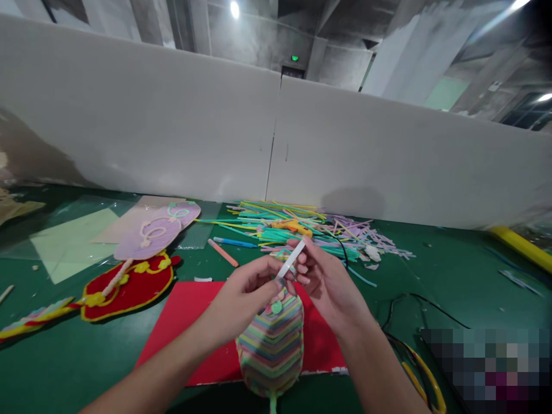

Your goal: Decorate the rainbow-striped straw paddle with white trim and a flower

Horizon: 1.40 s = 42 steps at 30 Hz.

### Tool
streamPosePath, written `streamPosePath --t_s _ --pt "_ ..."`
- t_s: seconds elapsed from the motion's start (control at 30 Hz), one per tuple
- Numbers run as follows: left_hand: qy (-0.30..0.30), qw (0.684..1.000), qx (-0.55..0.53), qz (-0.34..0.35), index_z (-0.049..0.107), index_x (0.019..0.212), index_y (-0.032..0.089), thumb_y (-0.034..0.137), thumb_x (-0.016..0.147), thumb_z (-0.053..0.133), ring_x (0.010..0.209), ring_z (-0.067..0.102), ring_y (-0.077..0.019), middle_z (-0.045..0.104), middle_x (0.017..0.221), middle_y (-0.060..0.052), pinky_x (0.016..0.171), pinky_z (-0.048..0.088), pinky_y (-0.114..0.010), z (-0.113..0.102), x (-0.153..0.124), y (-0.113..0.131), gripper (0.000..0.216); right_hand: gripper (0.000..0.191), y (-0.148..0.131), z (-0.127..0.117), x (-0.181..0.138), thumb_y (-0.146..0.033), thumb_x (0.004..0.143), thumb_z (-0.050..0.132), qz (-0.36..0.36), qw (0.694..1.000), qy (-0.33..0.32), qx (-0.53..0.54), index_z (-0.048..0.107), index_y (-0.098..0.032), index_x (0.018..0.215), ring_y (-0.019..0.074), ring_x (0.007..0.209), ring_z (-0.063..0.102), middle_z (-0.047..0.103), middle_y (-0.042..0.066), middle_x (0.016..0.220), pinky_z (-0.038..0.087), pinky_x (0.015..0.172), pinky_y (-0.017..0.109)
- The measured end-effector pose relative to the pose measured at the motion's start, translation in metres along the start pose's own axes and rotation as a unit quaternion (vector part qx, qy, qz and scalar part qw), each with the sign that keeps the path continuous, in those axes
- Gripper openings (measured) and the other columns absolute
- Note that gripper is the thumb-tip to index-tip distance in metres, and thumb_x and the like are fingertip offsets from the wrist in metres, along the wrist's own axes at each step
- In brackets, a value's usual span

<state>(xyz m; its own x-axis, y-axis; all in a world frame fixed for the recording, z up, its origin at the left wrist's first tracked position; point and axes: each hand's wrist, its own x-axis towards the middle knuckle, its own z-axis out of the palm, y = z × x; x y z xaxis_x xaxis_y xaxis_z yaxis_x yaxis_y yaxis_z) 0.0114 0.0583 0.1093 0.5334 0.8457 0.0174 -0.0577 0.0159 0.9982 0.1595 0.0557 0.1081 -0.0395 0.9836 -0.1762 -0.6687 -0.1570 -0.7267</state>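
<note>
A short, flat white strip (292,259) slants up to the right between my two hands. My left hand (253,287) pinches its lower end with thumb and fingers. The upper end is gripped by the fingertips of my right hand (325,279). Just below lies a hand fan (271,348) striped in pastel chevrons, with small round decorations near its top and a green handle. My hands partly hide its upper part. Under the fan is a red sheet (194,328) on the green table.
Behind my hands spreads a pile of pastel pipe cleaners (259,221) with an orange-yellow glue gun (295,227). A blue pen (235,242) is nearby. Left are a purple fan (150,233) and a red fan (129,287). Black cable (414,296) lies right, before a white partition (388,155).
</note>
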Motion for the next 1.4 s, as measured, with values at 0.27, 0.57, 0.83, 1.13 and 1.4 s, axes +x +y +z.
streamPosePath --t_s 0.27,0.57,0.83,1.13,1.4 --pt "-0.008 1.0 -0.013 -0.003 0.056 0.076 0.016 0.021 0.077 0.047 0.048 0.036 -0.0058 0.053 0.066 0.003 0.047 0.03 -0.02 0.0 -0.001 0.002 0.011 0.024 -0.002 0.002 0.0 -0.029 0.066 0.076 -0.002 1.0 -0.003 -0.013 0.072 -0.011 0.081 0.0021 0.046 0.045 0.054 -0.005 0.054 0.04 0.042 0.012" --pt "-0.001 1.0 -0.014 -0.003 0.058 0.077 0.015 0.015 0.072 0.045 0.052 0.042 -0.0083 0.055 0.067 0.002 0.051 0.034 -0.021 -0.001 0.0 0.002 0.014 0.025 -0.002 0.002 -0.001 -0.028 0.065 0.076 -0.008 1.0 0.006 -0.02 0.073 -0.012 0.082 0.0028 0.047 0.047 0.055 -0.005 0.055 0.042 0.044 0.012" --pt "0.002 1.0 -0.027 0.003 0.056 0.068 0.015 0.008 0.066 0.045 0.054 0.044 -0.0073 0.056 0.063 0.003 0.049 0.034 -0.018 -0.002 0.001 0.002 0.013 0.022 -0.001 0.006 -0.003 -0.028 0.065 0.076 -0.011 0.999 0.0 -0.032 0.073 -0.013 0.08 0.0029 0.048 0.048 0.056 -0.005 0.055 0.04 0.045 0.012" --pt "-0.007 0.999 -0.03 0.009 0.059 0.073 0.015 0.013 0.071 0.046 0.054 0.045 -0.0084 0.057 0.068 0.001 0.052 0.037 -0.021 -0.004 0.001 -0.002 0.013 0.025 -0.003 0.005 -0.003 -0.033 0.062 0.077 -0.015 0.999 0.01 -0.039 0.072 -0.014 0.077 0.0036 0.049 0.046 0.054 -0.005 0.055 0.04 0.046 0.014" --pt "0.013 1.0 -0.014 0.015 0.061 0.089 0.016 0.011 0.069 0.045 0.062 0.055 -0.0119 0.061 0.07 0.001 0.057 0.044 -0.023 -0.009 0.005 -0.006 0.026 0.026 -0.004 0.003 -0.001 -0.037 0.063 0.076 -0.033 0.999 0.016 -0.031 0.07 -0.014 0.072 0.0042 0.05 0.048 0.057 -0.004 0.056 0.042 0.047 0.014"
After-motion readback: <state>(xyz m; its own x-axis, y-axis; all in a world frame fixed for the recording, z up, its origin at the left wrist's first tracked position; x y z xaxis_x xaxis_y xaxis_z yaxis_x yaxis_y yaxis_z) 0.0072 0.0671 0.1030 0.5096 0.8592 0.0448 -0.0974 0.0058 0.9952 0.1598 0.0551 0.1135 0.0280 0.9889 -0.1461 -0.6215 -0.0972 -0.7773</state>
